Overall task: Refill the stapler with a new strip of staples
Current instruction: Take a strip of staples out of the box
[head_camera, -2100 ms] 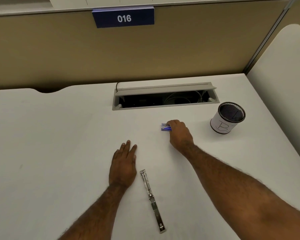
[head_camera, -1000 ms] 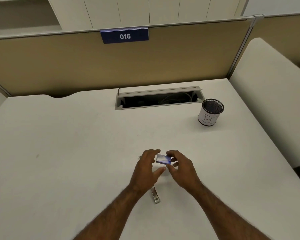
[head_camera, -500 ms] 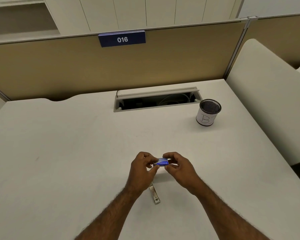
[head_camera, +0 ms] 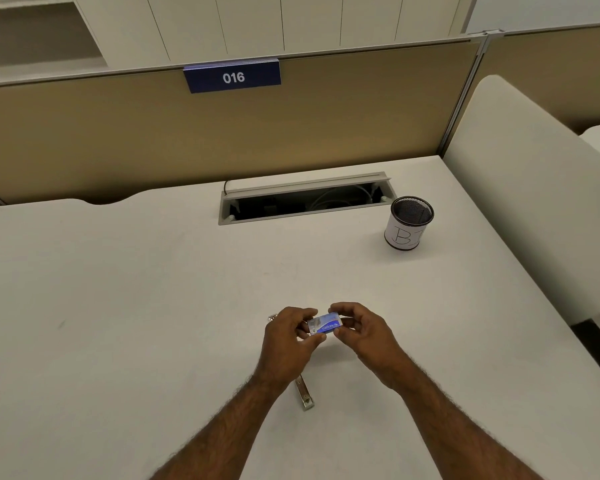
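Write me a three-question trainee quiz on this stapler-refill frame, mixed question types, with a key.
1. True or false: the stapler lies on the desk, in neither hand.
2. What do the left hand and right hand hold between them?
A. a pen
B. a small blue staple box
C. the mesh cup
3. Fill in: the blue plate on the partition reads ___.

Key:
1. True; it lies below the left wrist, partly hidden.
2. B; fingertips of both hands pinch it above the desk.
3. 016
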Demonstrator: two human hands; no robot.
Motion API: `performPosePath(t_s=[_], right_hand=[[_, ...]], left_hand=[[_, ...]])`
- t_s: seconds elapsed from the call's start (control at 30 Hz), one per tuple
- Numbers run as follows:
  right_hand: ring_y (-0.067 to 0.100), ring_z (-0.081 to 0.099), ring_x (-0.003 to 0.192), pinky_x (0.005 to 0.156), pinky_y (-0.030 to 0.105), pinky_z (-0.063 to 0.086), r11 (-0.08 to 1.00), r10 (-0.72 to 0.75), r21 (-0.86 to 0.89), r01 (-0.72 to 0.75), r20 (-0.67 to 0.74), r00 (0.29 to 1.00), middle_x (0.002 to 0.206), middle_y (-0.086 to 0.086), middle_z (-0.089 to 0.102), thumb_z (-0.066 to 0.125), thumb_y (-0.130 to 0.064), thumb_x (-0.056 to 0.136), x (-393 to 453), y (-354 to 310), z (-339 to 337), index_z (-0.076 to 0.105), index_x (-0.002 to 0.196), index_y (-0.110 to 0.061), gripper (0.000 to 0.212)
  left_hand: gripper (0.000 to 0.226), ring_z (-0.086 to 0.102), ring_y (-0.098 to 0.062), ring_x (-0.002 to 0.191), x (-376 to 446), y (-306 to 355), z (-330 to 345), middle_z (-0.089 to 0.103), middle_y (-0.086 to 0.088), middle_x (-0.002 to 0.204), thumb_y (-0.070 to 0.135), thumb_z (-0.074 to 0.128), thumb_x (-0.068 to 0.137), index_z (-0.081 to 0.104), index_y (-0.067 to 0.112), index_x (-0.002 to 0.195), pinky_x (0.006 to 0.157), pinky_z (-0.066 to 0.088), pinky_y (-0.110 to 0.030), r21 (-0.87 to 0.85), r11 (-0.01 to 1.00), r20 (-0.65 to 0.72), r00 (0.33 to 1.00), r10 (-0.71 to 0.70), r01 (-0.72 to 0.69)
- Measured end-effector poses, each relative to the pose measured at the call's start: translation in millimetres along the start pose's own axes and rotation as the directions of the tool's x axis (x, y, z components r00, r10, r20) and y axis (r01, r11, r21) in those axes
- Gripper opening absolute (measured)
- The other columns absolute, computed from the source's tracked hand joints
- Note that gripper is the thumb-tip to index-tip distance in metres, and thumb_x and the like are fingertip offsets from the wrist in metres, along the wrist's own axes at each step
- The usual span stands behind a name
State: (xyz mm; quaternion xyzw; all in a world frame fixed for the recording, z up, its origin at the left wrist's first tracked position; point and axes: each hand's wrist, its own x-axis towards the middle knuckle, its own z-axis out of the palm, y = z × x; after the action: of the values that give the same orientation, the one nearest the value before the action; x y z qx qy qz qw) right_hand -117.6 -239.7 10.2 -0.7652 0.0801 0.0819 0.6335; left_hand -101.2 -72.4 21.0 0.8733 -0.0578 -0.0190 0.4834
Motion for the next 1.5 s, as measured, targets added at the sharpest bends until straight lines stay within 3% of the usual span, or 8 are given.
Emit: performPosePath(t_s=[0.13, 0.37, 0.43, 0.57, 0.7, 0.83, 1.07, 1.5], right_hand=[[0.007, 0.069, 0.092, 0.082, 0.025, 0.054, 0.999, 0.013, 0.048, -0.013, 0.001, 1.000, 0.108, -0.012, 0.072, 0.063, -0.014, 0.089, 0.4, 5.1, -4.4, 0.063, 0.110, -0.031, 0.027], [0.010, 0.070, 0.090, 0.082, 0.027, 0.053, 0.997, 0.081, -0.003, -0.082, -0.023, 0.996, 0.102, -0.010, 0.074, 0.062, -0.008, 0.086, 1.6, 17.7, -11.8, 0.066, 0.100, -0.029, 0.026], [0.011, 0.069, 0.089, 0.077, 0.019, 0.054, 0.993, 0.108, -0.037, -0.110, -0.045, 0.993, 0.099, -0.007, 0.074, 0.060, -0.004, 0.086, 2.6, 24.0, -14.7, 0.067, 0.097, -0.026, 0.026], [0.001, 0.065, 0.082, 0.070, 0.008, 0.046, 0.965, 0.098, -0.235, -0.114, -0.079, 0.992, 0.093, -0.008, 0.073, 0.064, -0.012, 0.086, 4.1, 35.3, -21.8, 0.068, 0.098, -0.022, 0.015], [0.006, 0.062, 0.073, 0.068, 0.006, 0.043, 0.907, 0.003, -0.419, -0.026, -0.057, 0.998, 0.091, -0.005, 0.067, 0.071, -0.022, 0.083, 5.2, 38.1, -18.2, 0.067, 0.107, -0.021, 0.024], [0.012, 0.054, 0.075, 0.067, 0.016, 0.040, 0.791, -0.049, -0.612, 0.019, -0.032, 0.998, 0.093, 0.001, 0.064, 0.069, -0.025, 0.083, 11.4, 39.2, -13.8, 0.066, 0.099, -0.017, 0.018], [0.019, 0.055, 0.075, 0.069, 0.030, 0.044, 0.771, -0.074, -0.636, 0.002, -0.087, 0.994, 0.088, 0.010, 0.065, 0.059, -0.008, 0.083, 17.0, 39.7, -23.0, 0.065, 0.084, -0.009, 0.006], [0.014, 0.053, 0.078, 0.068, 0.026, 0.045, 0.747, 0.008, -0.656, -0.109, -0.154, 0.988, 0.094, 0.007, 0.059, 0.064, -0.028, 0.087, 20.4, 46.1, -12.7, 0.064, 0.086, -0.010, 0.018]], left_hand=[[0.034, 0.063, -0.012, 0.078, 1.9, -1.7, 2.5, 0.067, 0.002, 0.096, 0.017, 0.080, 0.071, 0.068, 0.016, 0.103, 0.070, 0.055, -0.017, 0.000, 1.000, 0.003, 1.000, 0.009, -0.009], [0.030, 0.056, -0.003, 0.077, 0.8, -10.3, 14.1, 0.063, 0.003, 0.098, 0.012, 0.076, 0.075, 0.066, 0.016, 0.103, 0.069, 0.043, -0.002, 0.123, 0.988, 0.084, 0.993, 0.087, -0.097], [0.036, 0.054, -0.004, 0.081, 0.2, -15.5, 18.4, 0.062, 0.000, 0.104, 0.010, 0.073, 0.077, 0.064, 0.015, 0.111, 0.072, 0.041, -0.001, 0.163, 0.984, 0.108, 0.992, 0.059, -0.077], [0.042, 0.056, -0.015, 0.103, 0.2, -25.5, 28.5, 0.057, -0.005, 0.116, 0.010, 0.064, 0.083, 0.057, 0.012, 0.124, 0.085, 0.037, -0.011, 0.265, 0.964, 0.204, 0.979, -0.028, -0.028], [0.034, 0.058, -0.019, 0.098, 2.6, -25.6, 39.1, 0.055, -0.006, 0.110, 0.016, 0.063, 0.084, 0.061, 0.012, 0.117, 0.079, 0.038, -0.017, 0.337, 0.940, 0.262, 0.965, -0.034, -0.058], [0.030, 0.058, -0.017, 0.093, 5.5, -25.9, 45.0, 0.056, -0.007, 0.108, 0.017, 0.064, 0.085, 0.062, 0.012, 0.114, 0.079, 0.042, -0.019, 0.336, 0.940, 0.266, 0.963, -0.033, -0.061], [0.035, 0.056, -0.015, 0.093, 8.2, -29.0, 44.6, 0.058, -0.008, 0.109, 0.020, 0.066, 0.084, 0.061, 0.012, 0.118, 0.077, 0.039, -0.016, 0.339, 0.939, 0.278, 0.960, -0.042, -0.057], [0.034, 0.057, -0.019, 0.096, 9.7, -27.9, 44.1, 0.057, -0.006, 0.110, 0.020, 0.066, 0.082, 0.062, 0.015, 0.116, 0.080, 0.043, -0.022, 0.395, 0.917, 0.262, 0.963, -0.063, -0.047]])
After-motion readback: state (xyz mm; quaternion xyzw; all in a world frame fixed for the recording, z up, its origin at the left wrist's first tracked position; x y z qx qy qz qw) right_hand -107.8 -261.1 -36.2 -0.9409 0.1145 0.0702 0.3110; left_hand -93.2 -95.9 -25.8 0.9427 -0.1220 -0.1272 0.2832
